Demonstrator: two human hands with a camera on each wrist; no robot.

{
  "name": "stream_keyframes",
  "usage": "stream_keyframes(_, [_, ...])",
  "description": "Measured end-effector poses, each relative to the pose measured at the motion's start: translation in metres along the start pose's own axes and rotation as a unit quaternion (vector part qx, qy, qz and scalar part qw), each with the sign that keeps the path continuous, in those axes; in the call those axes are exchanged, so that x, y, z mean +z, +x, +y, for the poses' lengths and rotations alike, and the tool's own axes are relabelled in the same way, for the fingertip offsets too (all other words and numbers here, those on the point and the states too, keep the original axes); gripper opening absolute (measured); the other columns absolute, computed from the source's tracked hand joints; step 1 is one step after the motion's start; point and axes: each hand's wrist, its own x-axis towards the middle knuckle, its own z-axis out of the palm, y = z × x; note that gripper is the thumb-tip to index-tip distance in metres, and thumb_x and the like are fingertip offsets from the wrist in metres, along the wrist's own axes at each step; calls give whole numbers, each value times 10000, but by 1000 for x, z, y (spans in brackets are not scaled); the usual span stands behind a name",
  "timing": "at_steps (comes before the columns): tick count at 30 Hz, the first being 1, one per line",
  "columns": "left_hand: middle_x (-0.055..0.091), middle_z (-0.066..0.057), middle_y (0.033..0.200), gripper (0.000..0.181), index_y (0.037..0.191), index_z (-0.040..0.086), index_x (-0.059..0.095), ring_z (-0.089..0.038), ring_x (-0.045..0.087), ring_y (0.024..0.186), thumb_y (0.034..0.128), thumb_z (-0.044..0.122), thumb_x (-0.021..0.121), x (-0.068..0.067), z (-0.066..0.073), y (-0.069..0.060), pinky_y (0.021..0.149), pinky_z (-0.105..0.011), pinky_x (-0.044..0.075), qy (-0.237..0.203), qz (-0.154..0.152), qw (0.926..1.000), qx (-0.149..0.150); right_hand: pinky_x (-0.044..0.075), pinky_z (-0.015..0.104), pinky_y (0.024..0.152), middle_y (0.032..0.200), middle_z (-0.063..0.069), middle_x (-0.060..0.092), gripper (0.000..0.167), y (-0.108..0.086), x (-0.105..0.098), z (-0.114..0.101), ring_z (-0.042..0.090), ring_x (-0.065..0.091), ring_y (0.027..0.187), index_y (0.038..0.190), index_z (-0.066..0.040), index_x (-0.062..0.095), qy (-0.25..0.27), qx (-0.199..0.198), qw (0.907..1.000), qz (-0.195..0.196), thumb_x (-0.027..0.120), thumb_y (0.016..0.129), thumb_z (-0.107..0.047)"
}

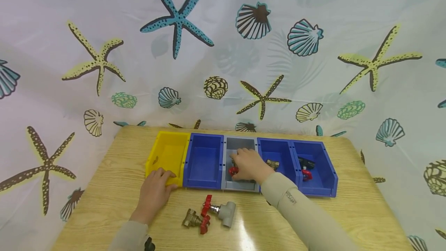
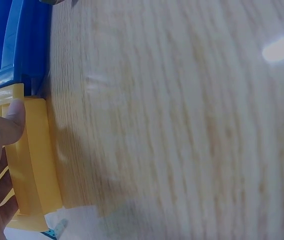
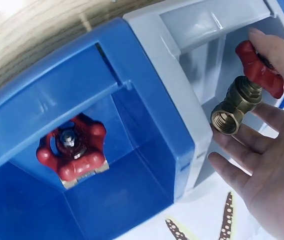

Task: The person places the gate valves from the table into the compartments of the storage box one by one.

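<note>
My right hand (image 1: 249, 164) is in the grey bin (image 1: 240, 142). In the right wrist view that hand holds a brass gate valve (image 3: 237, 107), its thumb at the red handwheel (image 3: 259, 70) and its fingers about the body. My left hand (image 1: 155, 193) grips the front edge of the yellow bin (image 1: 170, 154), thumb (image 2: 15, 120) and fingers on its wall. On the table in front of the bins lie a brass valve (image 1: 191, 219) with a red handle and a grey tee-shaped valve (image 1: 227, 214), also with a red handle.
A blue bin (image 1: 203, 162) stands between the yellow and grey ones. Right of the grey bin, another blue bin (image 1: 275, 148) holds a brass valve (image 3: 72, 150) with a red handwheel. The rightmost blue bin (image 1: 325, 177) has a dark valve (image 1: 306, 164) in it. A patterned curtain (image 1: 223, 57) hangs behind.
</note>
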Motion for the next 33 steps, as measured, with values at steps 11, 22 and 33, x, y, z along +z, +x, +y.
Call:
stream_keyframes(11, [523,-16,846,309,974,111,684,-246,524,779,754,218,872,0,0,0,673,-370,448,-24,127,9999,46,523,430,907,1114,102,670,674,12,6,-4,286,634,1050,1236,-71,655,17,111,9999,-88,838,736,-486])
stream_keyframes(22, [529,-21,878,296,993,115,684,-249,532,805,775,218,856,-1,2,0,701,-376,458,-30,-53,10000,-53,490,502,948,1161,144,642,667,16,26,-2,332,601,1119,1243,-59,630,70,310,9994,-105,826,757,-472])
stream_keyframes(33, [534,-20,887,281,1007,123,689,-248,535,820,799,236,839,-1,0,-1,706,-370,455,-43,-172,9997,-156,493,499,946,1144,132,644,659,17,29,-3,321,609,1093,1244,-72,618,-101,293,9995,-76,834,756,-458])
